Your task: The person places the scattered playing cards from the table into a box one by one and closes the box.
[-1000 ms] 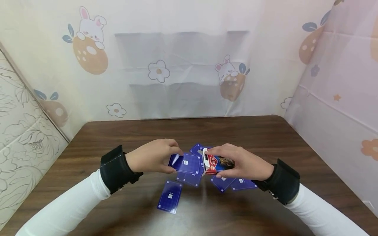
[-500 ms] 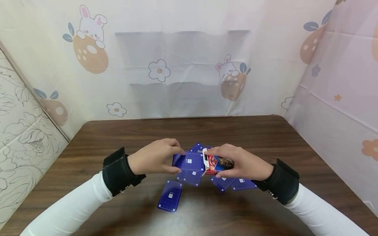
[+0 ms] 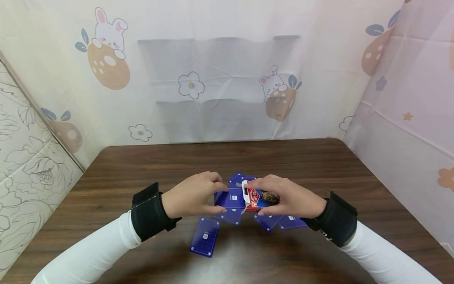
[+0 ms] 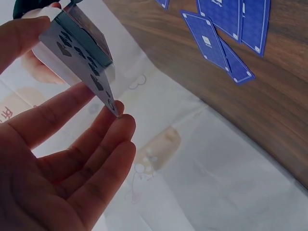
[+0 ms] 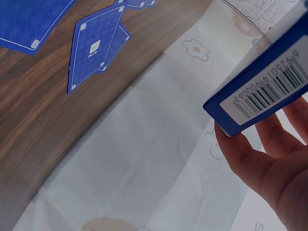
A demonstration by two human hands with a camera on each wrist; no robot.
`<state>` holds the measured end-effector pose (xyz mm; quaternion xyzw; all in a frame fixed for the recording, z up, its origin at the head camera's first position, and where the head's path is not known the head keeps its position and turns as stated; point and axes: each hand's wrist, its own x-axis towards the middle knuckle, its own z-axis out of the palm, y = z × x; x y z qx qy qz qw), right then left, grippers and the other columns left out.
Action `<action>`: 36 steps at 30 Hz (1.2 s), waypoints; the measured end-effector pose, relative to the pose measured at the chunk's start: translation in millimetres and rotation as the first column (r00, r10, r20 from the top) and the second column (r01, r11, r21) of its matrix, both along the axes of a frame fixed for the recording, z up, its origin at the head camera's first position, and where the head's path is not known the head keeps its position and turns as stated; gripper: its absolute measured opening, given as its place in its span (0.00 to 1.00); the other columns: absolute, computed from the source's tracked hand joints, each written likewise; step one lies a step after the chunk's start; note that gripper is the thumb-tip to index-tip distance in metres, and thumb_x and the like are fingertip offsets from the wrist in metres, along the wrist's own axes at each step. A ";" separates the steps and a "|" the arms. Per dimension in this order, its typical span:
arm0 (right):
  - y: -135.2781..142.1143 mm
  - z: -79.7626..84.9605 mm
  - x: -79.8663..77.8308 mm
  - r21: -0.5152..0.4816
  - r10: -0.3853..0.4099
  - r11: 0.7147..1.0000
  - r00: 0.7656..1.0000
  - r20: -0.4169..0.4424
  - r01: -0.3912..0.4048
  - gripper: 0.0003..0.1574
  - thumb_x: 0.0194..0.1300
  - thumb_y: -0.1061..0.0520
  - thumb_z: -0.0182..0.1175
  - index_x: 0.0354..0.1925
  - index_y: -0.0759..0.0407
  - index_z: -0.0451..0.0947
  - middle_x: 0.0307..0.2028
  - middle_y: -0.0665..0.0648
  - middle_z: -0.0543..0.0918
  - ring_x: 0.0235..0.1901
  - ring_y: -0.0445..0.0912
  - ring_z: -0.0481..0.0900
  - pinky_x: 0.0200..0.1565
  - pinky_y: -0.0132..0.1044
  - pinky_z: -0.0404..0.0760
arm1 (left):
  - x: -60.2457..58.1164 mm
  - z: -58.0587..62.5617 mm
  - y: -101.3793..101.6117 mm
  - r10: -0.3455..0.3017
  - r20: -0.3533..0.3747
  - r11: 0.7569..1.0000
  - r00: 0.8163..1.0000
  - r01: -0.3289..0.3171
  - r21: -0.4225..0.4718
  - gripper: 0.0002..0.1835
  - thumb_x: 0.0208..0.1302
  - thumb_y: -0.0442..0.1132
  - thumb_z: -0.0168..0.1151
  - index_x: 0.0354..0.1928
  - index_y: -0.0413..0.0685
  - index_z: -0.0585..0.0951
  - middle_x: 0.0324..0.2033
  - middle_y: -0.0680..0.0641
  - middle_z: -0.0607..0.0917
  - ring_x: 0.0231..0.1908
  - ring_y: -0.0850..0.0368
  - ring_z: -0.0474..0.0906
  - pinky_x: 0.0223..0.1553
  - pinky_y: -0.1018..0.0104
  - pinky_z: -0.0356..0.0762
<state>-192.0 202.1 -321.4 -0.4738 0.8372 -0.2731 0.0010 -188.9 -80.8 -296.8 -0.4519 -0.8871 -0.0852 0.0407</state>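
Note:
My left hand (image 3: pixel 198 195) pinches a playing card (image 3: pixel 232 198) by its edges, thumb on one side and fingers on the other. Its blue back faces up in the head view. From the left wrist, the card's face (image 4: pixel 82 62) shows black spade-like marks, its far end at the opening of the card box (image 4: pixel 89 33). The box (image 3: pixel 256 199), red and blue with a white flap raised, is gripped by my right hand (image 3: pixel 288 196) from above. A barcode marks the blue box end (image 5: pixel 264 89) in the right wrist view.
Several loose blue-backed cards lie on the brown wooden table (image 3: pixel 149 165). One card (image 3: pixel 205 237) lies alone at the front; others, such as a card (image 3: pixel 267 221) and a card (image 3: pixel 292 222), lie under and around the box. A patterned cloth (image 3: pixel 227 118) hangs behind the table.
My left hand has moved right with the card, closer to the box, and less of the card shows outside it. My right hand and the box have stayed almost in place.

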 end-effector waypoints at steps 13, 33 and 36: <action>0.0 -8.6 -1.8 -0.028 0.042 0.999 0.998 -0.050 -0.044 0.39 0.53 0.51 0.70 0.62 0.55 0.69 0.51 0.53 0.79 0.43 0.41 0.72 0.41 0.33 0.79 | 0.7 -10.3 19.1 -0.030 0.001 0.999 1.000 0.030 0.022 0.26 0.55 0.57 0.66 0.48 0.47 0.82 0.42 0.47 0.81 0.38 0.58 0.76 0.42 0.68 0.79; -0.9 -3.9 1.7 -0.024 0.025 0.999 0.999 -0.038 -0.026 0.39 0.55 0.49 0.68 0.63 0.55 0.68 0.50 0.54 0.78 0.43 0.41 0.72 0.40 0.32 0.80 | 1.0 -14.2 16.1 -0.041 -0.038 0.988 0.998 0.046 0.150 0.29 0.54 0.59 0.66 0.51 0.46 0.81 0.47 0.49 0.80 0.47 0.58 0.76 0.49 0.65 0.76; -0.2 -2.9 2.2 -0.011 0.017 1.000 0.999 -0.032 -0.018 0.39 0.55 0.50 0.69 0.63 0.55 0.68 0.50 0.54 0.78 0.43 0.42 0.72 0.40 0.32 0.80 | 0.8 -14.4 12.3 -0.021 -0.012 0.987 1.000 0.023 0.162 0.28 0.53 0.59 0.67 0.49 0.46 0.81 0.46 0.49 0.81 0.46 0.58 0.76 0.49 0.65 0.76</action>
